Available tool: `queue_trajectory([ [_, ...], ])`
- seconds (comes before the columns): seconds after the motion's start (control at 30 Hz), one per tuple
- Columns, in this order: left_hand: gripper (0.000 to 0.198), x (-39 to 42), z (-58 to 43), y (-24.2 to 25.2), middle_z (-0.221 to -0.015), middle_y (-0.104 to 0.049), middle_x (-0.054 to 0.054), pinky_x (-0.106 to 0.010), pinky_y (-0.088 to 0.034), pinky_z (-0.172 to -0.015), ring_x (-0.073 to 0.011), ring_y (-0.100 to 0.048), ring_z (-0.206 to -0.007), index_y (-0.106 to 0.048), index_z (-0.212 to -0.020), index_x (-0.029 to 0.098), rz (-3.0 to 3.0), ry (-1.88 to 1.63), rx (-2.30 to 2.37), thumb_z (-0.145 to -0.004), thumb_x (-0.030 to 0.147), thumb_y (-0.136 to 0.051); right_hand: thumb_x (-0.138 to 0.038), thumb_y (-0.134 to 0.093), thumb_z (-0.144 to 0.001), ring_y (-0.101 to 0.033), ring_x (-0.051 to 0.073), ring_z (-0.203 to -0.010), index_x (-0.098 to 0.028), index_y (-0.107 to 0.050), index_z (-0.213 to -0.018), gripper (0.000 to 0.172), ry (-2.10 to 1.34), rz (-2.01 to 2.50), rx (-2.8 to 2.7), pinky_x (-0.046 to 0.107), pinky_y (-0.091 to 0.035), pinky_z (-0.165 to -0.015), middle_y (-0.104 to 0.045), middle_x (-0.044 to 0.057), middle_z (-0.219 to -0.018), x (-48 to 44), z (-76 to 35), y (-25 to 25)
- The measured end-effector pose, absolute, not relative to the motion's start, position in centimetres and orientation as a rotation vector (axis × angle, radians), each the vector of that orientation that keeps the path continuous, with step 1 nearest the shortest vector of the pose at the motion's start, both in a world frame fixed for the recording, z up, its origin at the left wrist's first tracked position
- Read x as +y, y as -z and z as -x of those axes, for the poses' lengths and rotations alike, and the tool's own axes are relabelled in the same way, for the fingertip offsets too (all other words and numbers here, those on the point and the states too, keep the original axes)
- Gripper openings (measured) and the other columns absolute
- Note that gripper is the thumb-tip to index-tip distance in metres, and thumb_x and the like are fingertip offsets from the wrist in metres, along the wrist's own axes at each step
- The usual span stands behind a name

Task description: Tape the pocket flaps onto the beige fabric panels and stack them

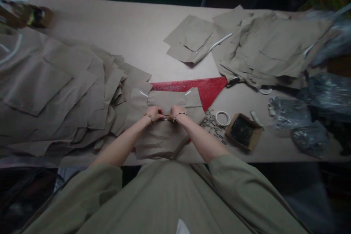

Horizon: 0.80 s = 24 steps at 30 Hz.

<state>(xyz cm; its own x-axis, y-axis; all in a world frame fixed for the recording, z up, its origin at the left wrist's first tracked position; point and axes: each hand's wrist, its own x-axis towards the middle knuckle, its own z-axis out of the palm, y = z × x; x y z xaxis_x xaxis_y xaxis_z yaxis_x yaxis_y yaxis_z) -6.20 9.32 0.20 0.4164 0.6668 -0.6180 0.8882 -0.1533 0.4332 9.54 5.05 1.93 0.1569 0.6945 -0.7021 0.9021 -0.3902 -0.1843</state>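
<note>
A beige-grey fabric piece (166,98) with two short white strips near its far edge lies in front of me. My left hand (155,113) is closed in a pinch at the middle of this piece. Opposite it, my right hand (177,112) is pinched too, a short gap away. Between the fingertips shows a small shiny metal piece (166,118), partly hidden, so its exact kind is unclear. The fabric lies in creases below the hands. A red sheet (211,89) sticks out from beneath it.
Stacked fabric pieces (49,80) cover the left; another fabric pile (274,44) lies at the back right. Right of my hands are loose small metal pieces (210,122), a tape roll (223,118), a cardboard box (244,131), scissors (234,80) and clear plastic bags (290,111).
</note>
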Motion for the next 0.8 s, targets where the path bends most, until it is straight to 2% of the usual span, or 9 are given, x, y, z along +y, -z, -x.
queue_trajectory([
  [0.1,0.025,9.3,4.9,-0.5,-0.071,-0.074,0.000,-0.021,-0.041,-0.057,-0.0139,-0.065,-0.062,-0.077,-0.085,0.022,-1.897,0.483,1.380,-0.075,0.044,-0.082,-0.040,-0.079,-0.079,-0.069,0.021,-0.094,-0.017,-0.075,-0.104,0.034,1.105,-2.193,1.628,0.027,-0.050,-0.080,-0.075,0.011,-0.106,3.3,-9.8,-1.9],
  [0.2,0.024,8.7,4.2,-0.5,-0.073,-0.075,-0.002,-0.022,-0.041,-0.059,-0.0167,-0.068,-0.069,-0.075,-0.086,0.022,-1.965,0.555,1.425,-0.075,0.042,-0.080,-0.037,-0.069,-0.088,-0.065,0.019,-0.098,-0.023,-0.073,-0.109,0.026,1.066,-2.414,1.802,0.026,-0.048,-0.082,-0.073,0.006,-0.112,-0.6,-12.9,-2.1],
  [0.3,0.022,7.5,4.5,-0.5,-0.088,-0.077,-0.004,-0.023,-0.044,-0.066,-0.0200,-0.070,-0.082,-0.072,-0.090,0.022,-2.045,0.504,1.488,-0.080,0.041,-0.076,-0.023,-0.054,-0.094,-0.059,0.021,-0.108,-0.017,-0.069,-0.116,0.027,0.662,-2.883,1.688,0.031,-0.043,-0.093,-0.068,0.011,-0.119,-6.2,-19.7,-2.6],
  [0.37,0.023,6.1,4.9,-0.7,-0.097,-0.077,-0.006,-0.025,-0.048,-0.071,-0.0216,-0.069,-0.090,-0.072,-0.094,0.021,-2.073,0.376,1.537,-0.085,0.042,-0.072,-0.020,-0.056,-0.092,-0.056,0.026,-0.113,-0.015,-0.066,-0.121,0.031,0.457,-3.008,1.453,0.037,-0.039,-0.096,-0.066,0.016,-0.123,-9.6,-24.8,-2.8],
  [0.47,0.022,3.2,4.3,-1.4,-0.103,-0.076,-0.008,-0.030,-0.051,-0.081,-0.0234,-0.069,-0.096,-0.072,-0.100,0.020,-2.105,0.129,1.528,-0.089,0.039,-0.068,-0.015,-0.063,-0.086,-0.059,0.026,-0.103,-0.017,-0.067,-0.115,0.029,0.534,-2.911,1.346,0.041,-0.036,-0.091,-0.071,0.014,-0.111,-12.7,-30.1,-2.8],
  [0.57,0.021,-0.3,1.4,-2.8,-0.103,-0.075,-0.009,-0.034,-0.054,-0.090,-0.0234,-0.069,-0.097,-0.073,-0.106,0.019,-2.173,-0.115,1.299,-0.090,0.031,-0.067,-0.012,-0.061,-0.085,-0.062,0.024,-0.093,-0.020,-0.066,-0.105,0.022,0.579,-2.915,1.430,0.042,-0.036,-0.092,-0.074,0.009,-0.097,-13.5,-30.8,-3.1],
  [0.73,0.040,-4.3,-4.1,-6.0,-0.131,-0.069,-0.011,-0.038,-0.052,-0.104,-0.0238,-0.064,-0.120,-0.065,-0.132,0.021,-2.223,-0.517,0.879,-0.093,0.031,-0.064,-0.018,-0.059,-0.082,-0.064,0.022,-0.090,-0.023,-0.062,-0.095,0.014,0.757,-2.946,2.134,0.035,-0.048,-0.086,-0.071,0.006,-0.094,-14.2,-24.9,-6.0],
  [0.8,0.034,-4.9,-4.5,-7.2,-0.127,-0.071,-0.010,-0.035,-0.054,-0.100,-0.0224,-0.066,-0.116,-0.068,-0.127,0.021,-2.206,-0.559,0.868,-0.095,0.031,-0.062,-0.019,-0.058,-0.082,-0.065,0.021,-0.090,-0.023,-0.061,-0.094,0.013,0.857,-2.857,2.374,0.033,-0.050,-0.083,-0.070,0.005,-0.093,-14.8,-22.3,-7.2],
])
